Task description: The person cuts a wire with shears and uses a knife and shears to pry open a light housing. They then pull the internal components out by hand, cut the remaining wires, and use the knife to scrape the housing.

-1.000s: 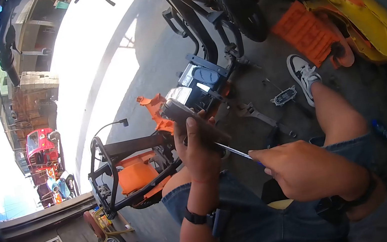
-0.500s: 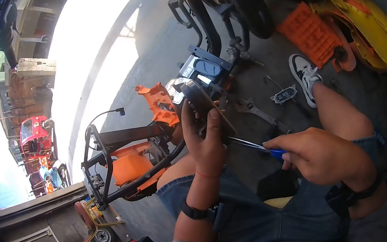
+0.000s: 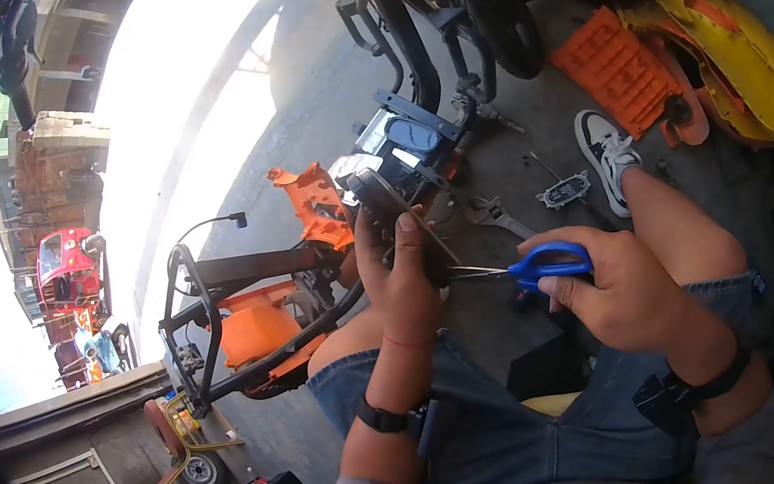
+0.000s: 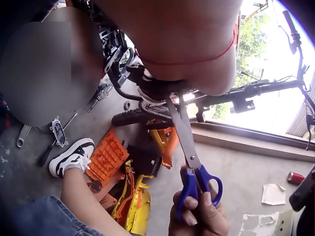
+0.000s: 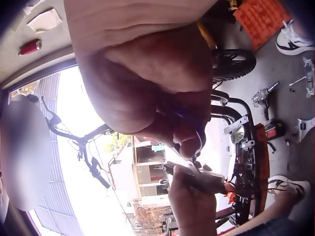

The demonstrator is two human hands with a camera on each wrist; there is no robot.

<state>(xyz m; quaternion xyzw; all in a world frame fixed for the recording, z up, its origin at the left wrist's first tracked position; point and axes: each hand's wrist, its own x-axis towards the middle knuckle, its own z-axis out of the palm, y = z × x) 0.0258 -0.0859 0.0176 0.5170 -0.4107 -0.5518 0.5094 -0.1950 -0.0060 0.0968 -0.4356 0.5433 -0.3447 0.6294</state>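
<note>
Scissors (image 3: 525,269) higher, at L grip (image 3: 401,280)

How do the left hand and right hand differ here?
The left hand stands upright, gripping a dark flat rectangular part; the right hand sits lower, holding blue-handled scissors. The left hand's thumb lies on the part; the right hand aims the blades at it. Both wear dark wrist straps.

A dark grey flat plastic panel (image 3: 402,224) stands on edge, tilted, above the blue denim shorts (image 3: 530,442). Steel scissors with blue plastic handles (image 3: 518,269) lie roughly level over the same shorts, blades slightly parted, tips meeting the panel's lower part.
</note>
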